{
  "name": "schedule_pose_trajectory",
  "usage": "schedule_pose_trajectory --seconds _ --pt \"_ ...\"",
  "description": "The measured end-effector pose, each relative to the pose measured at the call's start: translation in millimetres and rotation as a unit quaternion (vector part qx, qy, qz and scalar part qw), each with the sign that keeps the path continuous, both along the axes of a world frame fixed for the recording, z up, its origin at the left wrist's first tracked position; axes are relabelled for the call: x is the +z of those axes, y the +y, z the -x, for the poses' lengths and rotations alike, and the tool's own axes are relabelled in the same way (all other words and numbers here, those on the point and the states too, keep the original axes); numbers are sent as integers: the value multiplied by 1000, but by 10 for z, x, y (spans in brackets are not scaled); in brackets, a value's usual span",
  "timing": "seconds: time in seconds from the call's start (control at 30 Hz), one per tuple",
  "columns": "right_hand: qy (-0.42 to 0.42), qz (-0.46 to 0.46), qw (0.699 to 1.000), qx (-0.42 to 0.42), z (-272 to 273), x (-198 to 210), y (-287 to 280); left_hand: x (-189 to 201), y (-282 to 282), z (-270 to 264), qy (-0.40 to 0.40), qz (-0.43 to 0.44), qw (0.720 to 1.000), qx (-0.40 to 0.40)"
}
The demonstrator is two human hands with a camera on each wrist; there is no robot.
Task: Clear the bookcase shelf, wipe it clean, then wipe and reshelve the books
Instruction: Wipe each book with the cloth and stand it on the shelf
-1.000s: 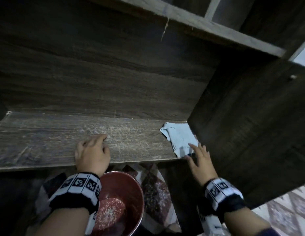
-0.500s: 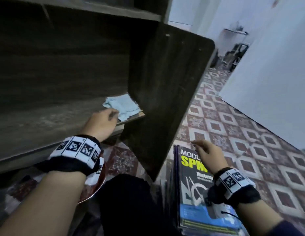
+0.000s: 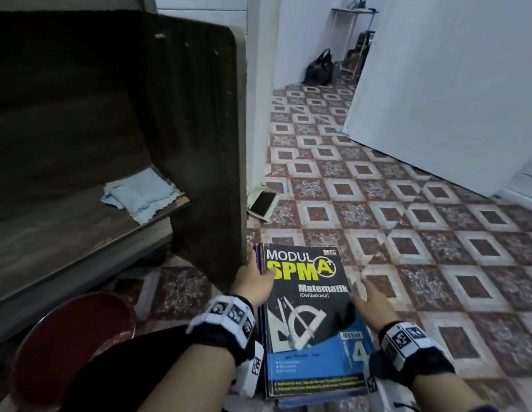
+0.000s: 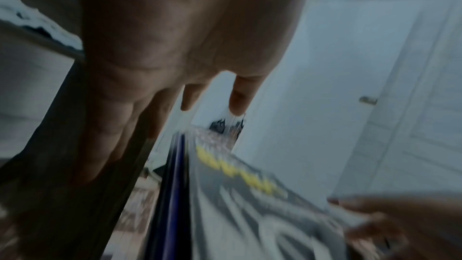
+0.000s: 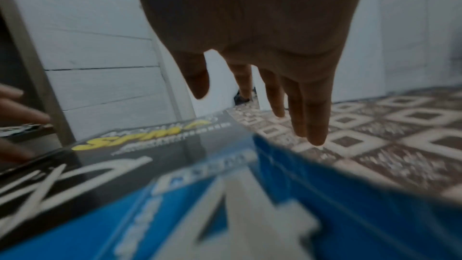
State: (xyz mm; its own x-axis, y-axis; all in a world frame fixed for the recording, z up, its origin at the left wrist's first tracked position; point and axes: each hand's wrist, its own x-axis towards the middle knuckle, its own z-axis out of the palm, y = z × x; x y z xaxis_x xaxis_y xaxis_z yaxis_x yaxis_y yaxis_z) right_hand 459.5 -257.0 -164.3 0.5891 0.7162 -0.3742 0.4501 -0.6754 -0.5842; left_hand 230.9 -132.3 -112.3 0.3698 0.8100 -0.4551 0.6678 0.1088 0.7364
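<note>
A stack of books lies on the tiled floor beside the bookcase, with a black and blue "MODUL SPM A+ Matematik" book (image 3: 309,307) on top. My left hand (image 3: 257,273) is at the stack's left edge, fingers straight and thumb on the cover. My right hand (image 3: 364,288) hovers at the book's (image 5: 175,175) right edge with fingers spread and holds nothing. A pale blue cloth (image 3: 142,194) lies crumpled in the right corner of the bare dark wooden shelf (image 3: 65,233). Both wrist views are blurred.
A red basin (image 3: 71,337) sits on the floor below the shelf, at the lower left. The bookcase's side panel (image 3: 205,159) stands between shelf and books. A flat white device (image 3: 261,202) lies by the wall. A black bag (image 3: 319,68) sits far down the corridor.
My view swung right from the shelf to the floor. My left hand left the cloth on the shelf and came down to the book stack. My right hand slid to the top book's right edge.
</note>
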Motion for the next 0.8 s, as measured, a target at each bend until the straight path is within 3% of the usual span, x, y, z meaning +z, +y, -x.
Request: schedule_pose_trajectory --seconds 0.1,0.2,0.4,0.8 --pt "93 -13 995 -15 -74 -219 15 -426 -100 -119 13 54 998 37" --pt "163 -29 986 4 -123 -351 44 -689 -179 -149 -39 68 996 39" --pt "182 -28 982 35 -101 -404 42 -794 -206 -176 -148 68 984 71" --pt "146 -74 987 11 -109 -287 -67 -727 -358 -253 -189 1 978 92"
